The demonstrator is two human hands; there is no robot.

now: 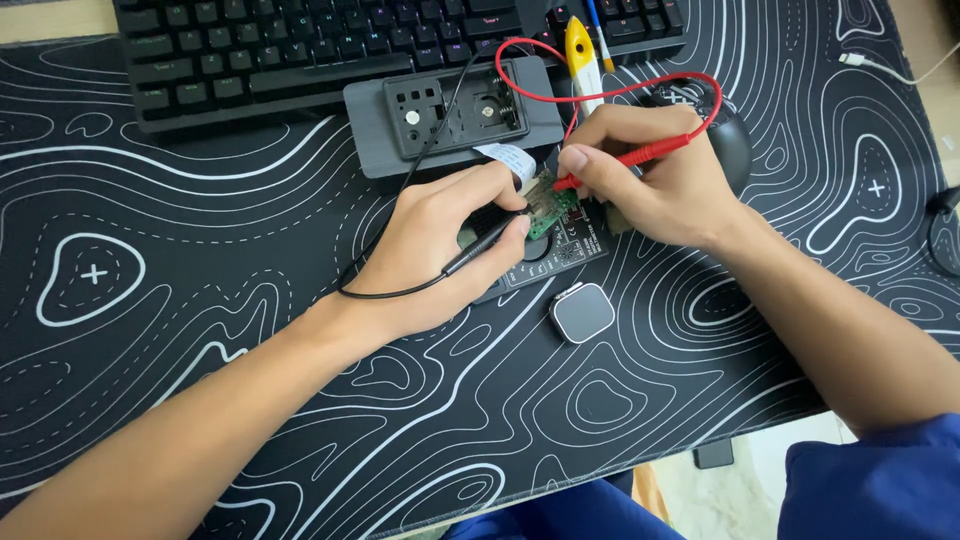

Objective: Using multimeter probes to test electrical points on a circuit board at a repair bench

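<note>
Blue sleeves [860, 480] are seen nearest the camera, at the lower edge. Going from the left, a black probe [480, 250] is pinched in the curled fingers of the left hand [440, 250], its tip held at the small green circuit board [550, 205] on the patterned desk mat [200, 300]. At the right, a red probe [625, 158] is gripped pen-like by the right hand [650, 180], tip on the same board. Both tips are set close together; a slip could bridge contacts, or the trailing leads could drag the board.
</note>
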